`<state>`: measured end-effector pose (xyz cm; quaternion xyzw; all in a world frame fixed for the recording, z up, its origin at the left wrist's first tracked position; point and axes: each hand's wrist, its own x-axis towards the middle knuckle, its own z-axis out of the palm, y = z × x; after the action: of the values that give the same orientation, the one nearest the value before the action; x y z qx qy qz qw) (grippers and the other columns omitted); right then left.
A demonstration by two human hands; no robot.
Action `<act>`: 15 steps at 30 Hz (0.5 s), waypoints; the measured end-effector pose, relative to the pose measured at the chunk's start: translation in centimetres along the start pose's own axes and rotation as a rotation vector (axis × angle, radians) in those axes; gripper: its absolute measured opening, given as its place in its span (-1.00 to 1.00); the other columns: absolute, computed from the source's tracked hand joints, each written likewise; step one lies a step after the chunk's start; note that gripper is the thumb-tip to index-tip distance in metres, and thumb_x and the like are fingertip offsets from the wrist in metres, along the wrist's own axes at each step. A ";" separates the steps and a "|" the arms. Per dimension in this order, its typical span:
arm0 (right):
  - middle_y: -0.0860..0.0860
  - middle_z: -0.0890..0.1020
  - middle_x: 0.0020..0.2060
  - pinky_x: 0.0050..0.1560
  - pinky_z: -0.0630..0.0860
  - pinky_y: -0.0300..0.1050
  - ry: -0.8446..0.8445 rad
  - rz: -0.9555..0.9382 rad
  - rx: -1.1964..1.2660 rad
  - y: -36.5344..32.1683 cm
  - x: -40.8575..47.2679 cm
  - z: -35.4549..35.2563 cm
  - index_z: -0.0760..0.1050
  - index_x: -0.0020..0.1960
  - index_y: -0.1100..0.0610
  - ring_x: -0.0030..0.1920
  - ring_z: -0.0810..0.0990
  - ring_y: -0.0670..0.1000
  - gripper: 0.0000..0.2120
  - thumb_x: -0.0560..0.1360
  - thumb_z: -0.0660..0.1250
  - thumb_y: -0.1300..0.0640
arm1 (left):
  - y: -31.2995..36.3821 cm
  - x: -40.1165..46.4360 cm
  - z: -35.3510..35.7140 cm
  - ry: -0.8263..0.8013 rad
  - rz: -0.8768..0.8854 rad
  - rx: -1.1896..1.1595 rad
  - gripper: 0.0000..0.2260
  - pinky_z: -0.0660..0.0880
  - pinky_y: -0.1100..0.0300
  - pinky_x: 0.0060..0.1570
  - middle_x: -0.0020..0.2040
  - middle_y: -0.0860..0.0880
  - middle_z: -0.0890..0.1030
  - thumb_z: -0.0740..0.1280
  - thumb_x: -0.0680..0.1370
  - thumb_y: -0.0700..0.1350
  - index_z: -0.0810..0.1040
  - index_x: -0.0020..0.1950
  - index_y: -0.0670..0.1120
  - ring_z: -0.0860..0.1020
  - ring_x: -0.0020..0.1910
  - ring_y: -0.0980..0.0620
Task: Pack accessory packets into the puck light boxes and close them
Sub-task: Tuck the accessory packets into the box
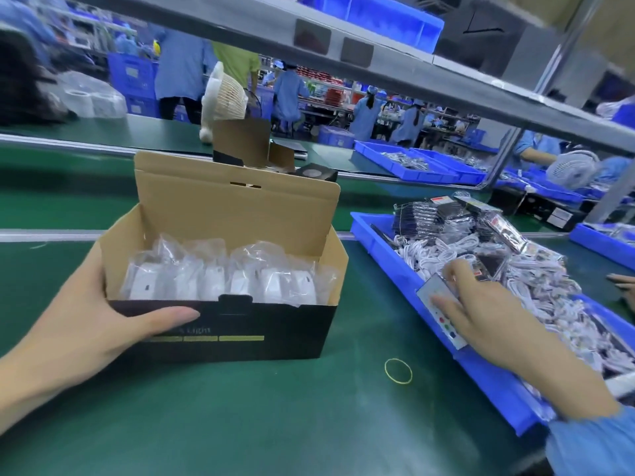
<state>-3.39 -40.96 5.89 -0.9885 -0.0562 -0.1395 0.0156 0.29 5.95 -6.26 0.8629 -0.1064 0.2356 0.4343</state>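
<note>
**Left hand on box, right hand in the packet bin**

Left hand (86, 324) grips the near-left corner of the open puck light box (223, 304): thumb laid flat along the black front panel, palm against the left end wall, other fingers hidden behind the box. Box sits on the green bench mat (240, 424), lid flap (233, 207) standing upright at the back. Inside: a row of white puck lights in clear bags (223, 280), filling the box end to end.

Right hand (481, 314) reaches into the blue bin (385, 255) just right of the box. Fingers curl over a flat white remote packet (443, 321) with coloured buttons, which leans on the bin's near wall. Thumb is under the packet or behind it, can't tell from this angle, but it looks like a grip rather than a touch. Bin also holds a pile of bagged white cables (536, 286) and dark packets (446, 214) at the far end.

Yellow rubber band (398, 371) lies on the mat between box and bin, touching neither. Second open box (247, 146) stands on the belt behind the first. More blue trays (412, 163) further back; another person's fingertips (622, 281) at the right edge.
</note>
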 end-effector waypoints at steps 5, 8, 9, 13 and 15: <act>-0.04 0.61 -0.46 -0.37 0.32 -0.10 0.028 0.082 0.255 -0.6 2.4 -2.8 0.32 0.02 -0.03 -0.49 0.43 -0.09 -0.75 0.51 0.40 0.07 | 6.9 -0.1 -1.0 0.008 0.015 -0.239 0.03 0.42 0.23 0.06 0.30 0.41 0.53 0.58 0.07 0.46 0.26 0.50 0.42 0.48 0.22 0.49; 0.01 0.71 -0.21 -0.19 0.51 -0.12 0.222 0.077 0.449 -2.3 3.3 -4.8 0.47 0.06 -0.09 -0.24 0.63 -0.02 -0.70 0.42 0.51 0.08 | 8.2 0.0 -1.0 -0.029 -0.015 -0.323 0.02 0.39 0.23 0.12 0.30 0.44 0.51 0.60 0.04 0.41 0.24 0.46 0.49 0.44 0.26 0.49; -0.07 0.71 -0.18 -0.14 0.56 -0.20 0.339 0.034 0.665 -3.4 3.4 -6.1 0.52 0.03 -0.12 -0.15 0.68 -0.07 -0.67 0.35 0.55 0.08 | 8.4 -0.1 -0.8 -0.028 -0.004 -0.331 0.02 0.39 0.24 0.12 0.30 0.45 0.51 0.60 0.05 0.41 0.23 0.46 0.50 0.43 0.27 0.50; -0.15 0.68 -0.13 -0.13 0.58 -0.30 0.440 -0.432 1.035 -12.6 4.2 -9.5 0.58 0.02 -0.12 -0.13 0.68 -0.15 -0.67 0.33 0.57 0.12 | 8.5 -0.3 -0.6 0.009 0.013 -0.354 -0.01 0.40 0.50 0.15 0.31 0.49 0.47 0.67 0.13 0.29 0.22 0.43 0.54 0.41 0.27 0.53; -0.17 0.68 -0.16 -0.06 0.54 -0.32 0.384 -0.545 0.847 -18.7 5.3 -8.2 0.61 0.03 -0.02 -0.14 0.64 -0.20 -0.71 0.35 0.53 0.19 | 8.5 -0.3 -0.6 0.013 0.017 -0.365 -0.03 0.31 0.67 0.06 0.28 0.47 0.51 0.68 0.15 0.19 0.25 0.43 0.51 0.45 0.24 0.50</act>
<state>-2.70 -22.16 15.49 -0.8018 -0.3584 -0.2819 0.3862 -3.50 1.35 -0.18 0.7674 -0.1518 0.2216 0.5822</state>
